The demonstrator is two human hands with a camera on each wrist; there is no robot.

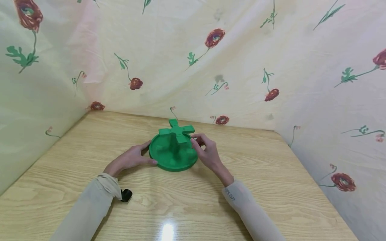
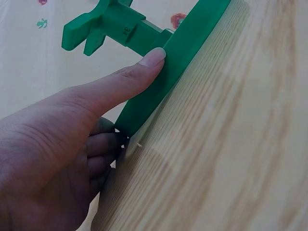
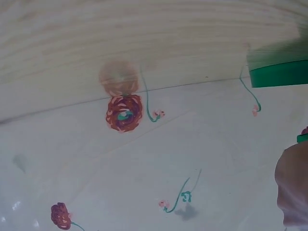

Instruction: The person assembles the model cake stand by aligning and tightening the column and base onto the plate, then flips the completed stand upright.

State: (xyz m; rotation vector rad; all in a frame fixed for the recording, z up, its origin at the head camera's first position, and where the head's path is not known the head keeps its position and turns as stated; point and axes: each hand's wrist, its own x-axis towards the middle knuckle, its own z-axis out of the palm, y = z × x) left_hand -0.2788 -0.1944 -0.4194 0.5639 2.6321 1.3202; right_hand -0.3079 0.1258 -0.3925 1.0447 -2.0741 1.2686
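Note:
A green stand has a round rimmed base [image 1: 173, 165], a short post and a cross-shaped top [image 1: 177, 130]. My left hand [image 1: 135, 156] grips the base's left side; in the left wrist view the thumb [image 2: 130, 79] presses the rim and the other fingers curl behind it. The number 34 shows on the post. My right hand [image 1: 208, 154] has bent fingers at the right side, close to one arm of the cross and above the rim. In the right wrist view a sliver of green borders that hand [image 3: 291, 187]; whether it pinches anything is hidden.
The stand sits on a wood-grain table [image 1: 181, 207], towards its back edge. Cloth with red flowers [image 1: 217, 67] hangs behind and at both sides. A small black object [image 1: 126, 195] is at the left sleeve's cuff [image 1: 108, 184].

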